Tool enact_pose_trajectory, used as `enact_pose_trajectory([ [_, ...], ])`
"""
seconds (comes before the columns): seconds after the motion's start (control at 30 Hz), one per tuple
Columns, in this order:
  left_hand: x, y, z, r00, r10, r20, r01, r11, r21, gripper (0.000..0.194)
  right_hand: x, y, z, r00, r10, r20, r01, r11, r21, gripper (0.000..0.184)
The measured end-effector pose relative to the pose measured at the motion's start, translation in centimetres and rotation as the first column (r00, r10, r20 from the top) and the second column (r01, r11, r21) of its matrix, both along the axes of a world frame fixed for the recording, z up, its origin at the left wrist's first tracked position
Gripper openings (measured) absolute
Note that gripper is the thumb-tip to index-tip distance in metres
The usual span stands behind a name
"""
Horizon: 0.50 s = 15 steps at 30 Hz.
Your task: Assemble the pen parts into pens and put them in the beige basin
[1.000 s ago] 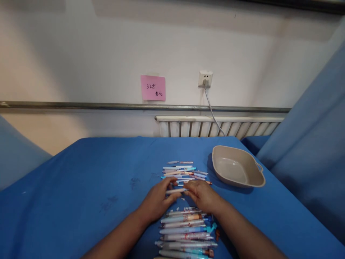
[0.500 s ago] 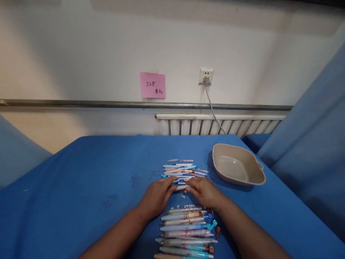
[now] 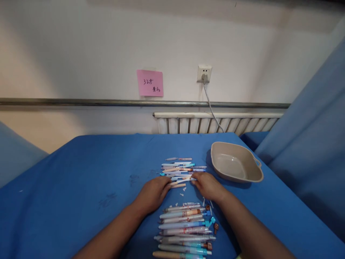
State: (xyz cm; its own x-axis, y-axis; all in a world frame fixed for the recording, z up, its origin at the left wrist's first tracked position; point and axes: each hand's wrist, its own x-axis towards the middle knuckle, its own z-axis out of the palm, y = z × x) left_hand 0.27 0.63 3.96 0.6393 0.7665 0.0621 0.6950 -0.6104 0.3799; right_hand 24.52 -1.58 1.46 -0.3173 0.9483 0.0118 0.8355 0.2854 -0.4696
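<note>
My left hand (image 3: 153, 193) is closed on one end of a peach pen barrel (image 3: 179, 185), low over the blue cloth. In my right hand (image 3: 207, 184), thumb and fingers pinch the end of a thin white pen refill (image 3: 184, 180), which slants toward the left hand. Whether the refill's other end touches the barrel is hidden by my left fingers. Just beyond both hands lies a loose pile of pen parts (image 3: 178, 169), with barrels and white refills. Nearer me, a row of pens (image 3: 185, 226) lies side by side.
A beige basin (image 3: 234, 162) stands at the right on the blue cloth (image 3: 88, 172). Small white bits (image 3: 182, 194) lie between pile and row. Brown and turquoise pen toppers (image 3: 216, 227) sit at the row's right end. A wall, a radiator (image 3: 215, 124) and blue curtains border the table.
My hands have moved apart, the right one toward the right. A white refill now shows between them, where the peach barrel spanned both hands before.
</note>
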Motion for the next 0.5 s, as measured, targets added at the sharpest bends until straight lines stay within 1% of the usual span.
enact_pose_trajectory([
  [0.07,0.0,-0.1,0.2,1.000,-0.008,0.000,0.008,1.000,0.004,0.027,-0.2,-0.1,0.2,0.994,-0.108,0.024,0.108,0.994,0.029,0.023],
  [0.13,0.3,-0.4,0.2,1.000,-0.023,0.002,0.023,1.000,0.002,0.025,-0.7,-0.3,0.5,0.984,-0.174,0.025,0.172,0.983,0.065,0.024],
  [0.17,0.4,-0.5,0.1,1.000,-0.031,0.003,0.031,1.000,0.001,0.024,-0.9,-0.4,0.7,0.986,-0.167,0.011,0.166,0.983,0.080,0.024],
  [0.23,0.7,-0.9,-0.1,0.999,-0.039,0.008,0.039,0.999,0.001,0.024,-1.5,-0.8,1.0,0.997,-0.076,-0.014,0.077,0.992,0.098,0.024],
  [0.3,0.8,-1.0,-0.2,0.999,-0.047,0.016,0.047,0.999,0.002,0.024,-1.8,-1.0,1.2,1.000,0.026,0.017,-0.027,0.996,0.085,0.022],
  [0.33,0.7,-0.9,-0.3,0.999,-0.051,0.020,0.051,0.999,0.002,0.024,-1.8,-1.1,1.3,0.997,0.053,0.055,-0.057,0.996,0.072,0.021],
  [0.4,0.5,-0.6,-0.2,0.999,-0.040,0.024,0.040,0.999,-0.001,0.023,-1.5,-1.1,1.3,0.987,0.060,0.146,-0.068,0.996,0.051,0.020],
  [0.5,-0.1,0.1,0.3,1.000,0.013,0.018,-0.013,1.000,-0.015,0.021,-0.8,-0.8,1.4,0.970,0.029,0.242,-0.039,0.999,0.035,0.017],
])
